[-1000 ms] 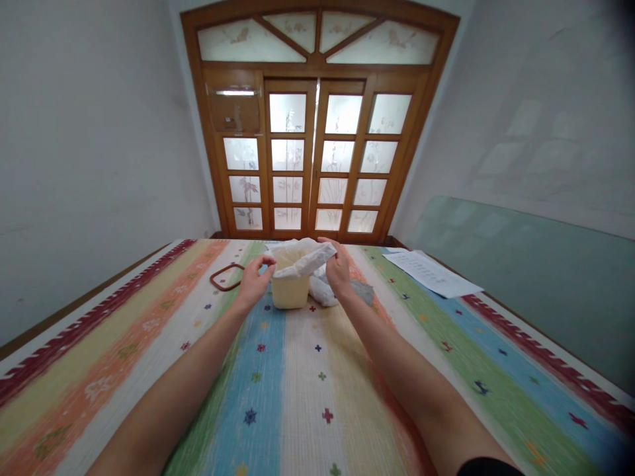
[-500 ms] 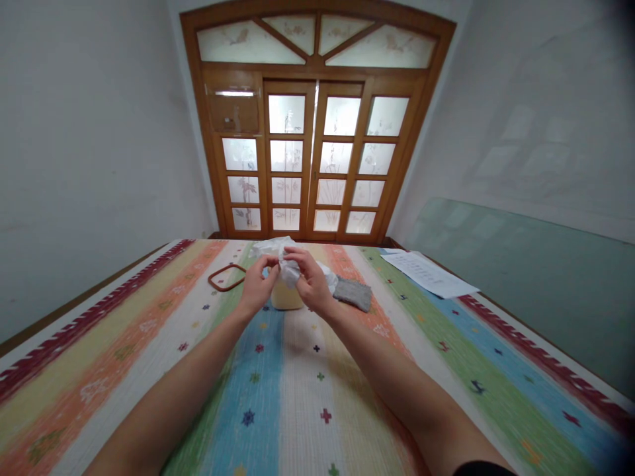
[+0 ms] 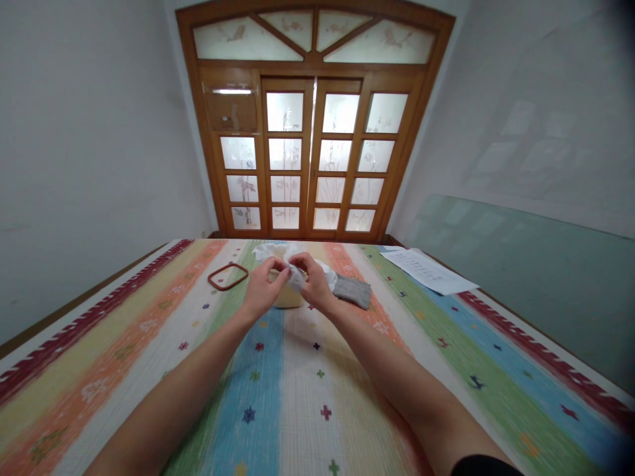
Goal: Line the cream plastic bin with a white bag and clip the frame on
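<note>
Both hands pinch a thin white plastic bag point(image 3: 296, 276), crumpled between their fingertips. My left hand point(image 3: 265, 285) has thumb and forefinger closed on its left side. From the right, my right hand point(image 3: 315, 283) grips the same bag, its fingertips close to the left ones. Just below and behind the hands stands a small pale-yellow container point(image 3: 288, 297), its upper part mostly hidden by the bag and fingers. More white plastic spreads behind the hands and to the right. A brown rounded-square ring point(image 3: 227, 277) lies on the cloth, left of my left hand.
A folded grey cloth point(image 3: 352, 291) lies right of my right hand. Printed paper sheets point(image 3: 429, 270) rest near the table's right edge. A striped, patterned tablecloth point(image 3: 297, 396) covers the table. Beyond the far edge are wooden glazed doors point(image 3: 313, 158).
My hands have drawn closer together, the fingertips nearly meeting on the bag. The plastic behind them has sunk lower, and my left hand has shifted right, away from the brown ring.
</note>
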The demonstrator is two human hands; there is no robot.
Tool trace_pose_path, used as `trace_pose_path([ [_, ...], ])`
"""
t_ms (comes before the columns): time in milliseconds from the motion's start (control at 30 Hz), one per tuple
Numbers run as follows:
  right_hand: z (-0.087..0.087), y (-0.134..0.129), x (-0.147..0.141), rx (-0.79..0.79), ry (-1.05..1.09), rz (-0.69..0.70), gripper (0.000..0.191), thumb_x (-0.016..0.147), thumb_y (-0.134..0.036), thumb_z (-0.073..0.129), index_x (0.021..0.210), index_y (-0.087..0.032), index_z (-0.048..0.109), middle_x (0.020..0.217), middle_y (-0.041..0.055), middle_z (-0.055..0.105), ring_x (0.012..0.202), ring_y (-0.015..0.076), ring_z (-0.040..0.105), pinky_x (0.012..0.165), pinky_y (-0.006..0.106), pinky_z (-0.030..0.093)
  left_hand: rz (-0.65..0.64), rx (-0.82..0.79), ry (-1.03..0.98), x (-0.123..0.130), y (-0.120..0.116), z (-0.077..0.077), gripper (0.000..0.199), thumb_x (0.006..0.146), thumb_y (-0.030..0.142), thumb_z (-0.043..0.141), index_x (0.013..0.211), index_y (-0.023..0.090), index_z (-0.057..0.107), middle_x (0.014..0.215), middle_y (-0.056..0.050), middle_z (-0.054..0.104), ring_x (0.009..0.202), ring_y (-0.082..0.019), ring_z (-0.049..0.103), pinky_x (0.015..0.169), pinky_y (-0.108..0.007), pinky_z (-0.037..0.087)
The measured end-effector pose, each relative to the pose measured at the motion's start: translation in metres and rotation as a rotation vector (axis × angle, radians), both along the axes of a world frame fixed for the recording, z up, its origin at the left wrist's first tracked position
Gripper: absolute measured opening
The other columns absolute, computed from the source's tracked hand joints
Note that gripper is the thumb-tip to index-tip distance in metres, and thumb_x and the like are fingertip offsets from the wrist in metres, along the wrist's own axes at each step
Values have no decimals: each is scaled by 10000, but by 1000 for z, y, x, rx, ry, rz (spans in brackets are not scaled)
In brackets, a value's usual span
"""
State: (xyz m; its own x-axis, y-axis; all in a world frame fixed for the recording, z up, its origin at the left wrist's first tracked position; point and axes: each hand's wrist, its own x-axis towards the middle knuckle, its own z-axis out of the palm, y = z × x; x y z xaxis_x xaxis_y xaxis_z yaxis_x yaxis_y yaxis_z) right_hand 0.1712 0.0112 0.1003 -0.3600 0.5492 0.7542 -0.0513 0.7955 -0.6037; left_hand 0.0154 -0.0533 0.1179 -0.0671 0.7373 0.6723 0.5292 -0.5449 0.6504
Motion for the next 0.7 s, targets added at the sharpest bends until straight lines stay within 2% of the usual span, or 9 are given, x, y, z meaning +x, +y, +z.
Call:
trace_pose_path([
  [133,2,-1,-2,47,35,40,242,901,-276,642,1126,-228,565,1152,67,618,1091,195,623,1007,364,527,-22,-13,-53,-1,-2,3,171,945,372,568,897,213,609,884,-21,683,869,-198,647,840,-335,497],
  [300,3,-4,-2,214,-3,-60,309,870,-193,609,1172,-240,566,1312,110,573,1264,249,549,1104,455,471,47,-26,85,7,-13,9,212,883,394,667,930,193,618,913,-18,674,886,-193,626,857,-315,462],
  [400,5,-9,-2,281,-39,-113,403,875,-165,596,1264,-263,550,1411,114,534,1348,266,501,1159,497,420,89,-8,80,9,-15,8,143,909,336,619,895,194,625,882,-16,672,857,-186,618,831,-306,453],
  [567,4,-4,4,278,-21,-187,533,898,-247,639,1403,-275,471,1500,128,461,1416,279,444,1182,512,398,22,-26,-139,4,-14,12,201,938,371,604,888,180,643,867,-15,684,839,-168,616,809,-275,459],
  [700,-9,14,10,306,-130,-173,742,884,-388,697,1526,-242,355,1522,151,449,1429,292,427,1197,504,371,-108,-27,-376,1,-18,23,253,909,423,666,888,172,637,842,-8,663,775,-140,592,741,-240,457],
])
